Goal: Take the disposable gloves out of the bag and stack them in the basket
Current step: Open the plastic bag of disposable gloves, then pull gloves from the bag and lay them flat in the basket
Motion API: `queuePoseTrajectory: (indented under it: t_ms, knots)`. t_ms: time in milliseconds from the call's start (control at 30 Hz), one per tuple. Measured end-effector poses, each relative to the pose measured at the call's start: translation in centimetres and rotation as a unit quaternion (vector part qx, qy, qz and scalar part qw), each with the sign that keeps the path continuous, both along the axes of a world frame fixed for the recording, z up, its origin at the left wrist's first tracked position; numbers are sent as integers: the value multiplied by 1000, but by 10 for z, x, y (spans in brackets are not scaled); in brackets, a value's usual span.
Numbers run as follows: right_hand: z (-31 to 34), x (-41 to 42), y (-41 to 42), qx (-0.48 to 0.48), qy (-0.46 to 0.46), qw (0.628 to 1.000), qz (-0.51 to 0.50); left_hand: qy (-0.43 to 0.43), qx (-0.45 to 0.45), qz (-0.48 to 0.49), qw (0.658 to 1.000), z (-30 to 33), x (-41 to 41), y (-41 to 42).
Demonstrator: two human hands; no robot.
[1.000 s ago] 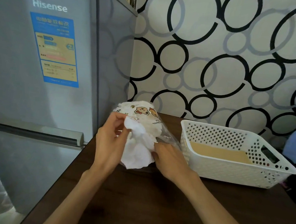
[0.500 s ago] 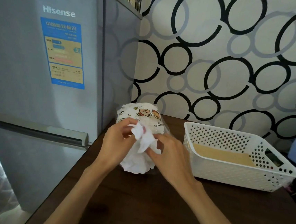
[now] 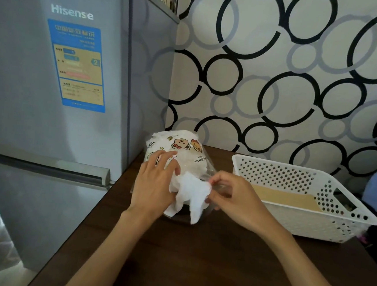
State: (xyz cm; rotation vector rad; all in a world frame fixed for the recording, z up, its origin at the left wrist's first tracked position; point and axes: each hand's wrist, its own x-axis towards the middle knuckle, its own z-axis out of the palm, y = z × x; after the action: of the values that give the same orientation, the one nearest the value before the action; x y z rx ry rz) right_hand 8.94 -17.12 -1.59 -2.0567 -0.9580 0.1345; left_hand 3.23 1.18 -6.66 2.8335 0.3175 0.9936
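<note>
A person sits at a dark brown desk (image 3: 216,272) with both hands out in front. The bag (image 3: 182,151) is a clear plastic one with little cartoon bears on it. It stands near the back edge of the desk, just beside a grey fridge (image 3: 48,106). It looks full and puffy with white gloves.

The left hand (image 3: 156,183) lies on the front of the bag with its fingers fairly straight and spread, pressing it so it stays put. The right hand (image 3: 230,195) pinches the thin plastic at the bag's mouth between thumb and fingertips. A crumpled bunch of gloves (image 3: 191,194) sticks out of the opening between the two hands and hangs down toward the desk.

The white basket (image 3: 348,218) with many small holes sits to the right of the bag, close by. A flat tan sheet lies on its floor. No gloves can be seen in it, so the job looks to be just starting.

The gloves look very light, thin and floppy. They will likely be slippery and cling together, so more than one may come out at once. A good place to take hold seems to be the loose bunch poking out, with a soft pinch. The bag is light too and could slide or tip, so it helps to keep one hand on it.
</note>
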Motion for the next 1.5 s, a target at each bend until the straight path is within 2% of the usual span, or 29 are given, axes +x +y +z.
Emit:
queuePoseTrajectory:
  t_ms: [100, 267, 433, 600, 667, 767, 833, 900, 967, 1033, 1100, 1233, 1400, 1500]
  knots:
    - [9, -1, -6, 79, 34, 996, -34, -1, 24, 9, 1000, -5, -2, 5]
    - [30, 7, -12, 124, 62, 988, -72, 7, 45, 11, 999, -6, -1, 6]
    - [35, 19, -15, 183, 151, 964, -123, -2, 25, -6, 1000, -7, -3, 7]
    - [44, 18, -29, 269, 279, 922, -1, 52, -88, -55, 993, 5, -15, 6]
    - [51, 20, -36, 295, 296, 908, 1, 15, -145, -92, 985, 16, -21, 3]
    - [65, 29, -51, 322, 310, 895, 0, -88, -238, -131, 958, 35, -22, -10]
    - [71, 36, -62, 331, 314, 890, -12, -116, -251, -147, 950, 48, -15, -23]
    - [73, 47, -78, 343, 312, 885, -38, -72, -215, -188, 956, 60, 2, -42]
    - [71, 62, -91, 351, 277, 889, -98, 24, -154, -208, 966, 64, 27, -64]
    - [66, 76, -100, 343, 260, 890, -153, 114, -103, -187, 970, 60, 54, -82]
    - [55, 90, -109, 317, 280, 887, -186, 165, -96, -146, 971, 54, 75, -92]
    - [29, 100, -120, 240, 338, 882, -224, 167, -125, -91, 974, 48, 87, -96]
    - [19, 95, -114, 162, 315, 920, -169, 205, -116, -50, 971, 59, 70, -83]
    - [29, 89, -104, 93, 265, 950, -140, 239, -118, -53, 962, 65, 54, -76]
